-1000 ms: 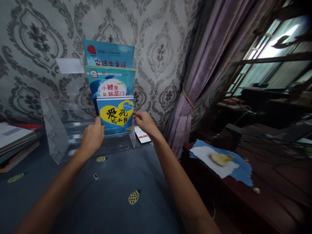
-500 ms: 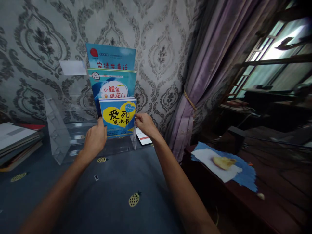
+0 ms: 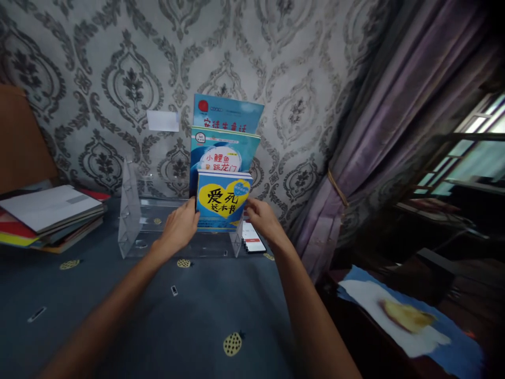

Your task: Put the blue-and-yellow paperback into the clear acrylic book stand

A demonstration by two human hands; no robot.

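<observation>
A small blue book with a yellow heart on its cover stands upright in the front of a clear acrylic display rack. At its left edge, my left hand is closed on it, fingertips hidden behind. My right hand pinches its right edge near the rack's side wall. Behind it, on higher steps, stand a teal book with a white oval and, at the top, a blue book with red lettering.
A phone with a lit screen lies right of the rack. At left are a stack of books and a brown board-like object. Farther right, a blue cloth bears white paper and a yellowish item. A tied purple curtain hangs behind.
My view has turned left, so the rack, books and hands appear farther right. The brown object has come into sight. Both hands stay at the small book's edges.
</observation>
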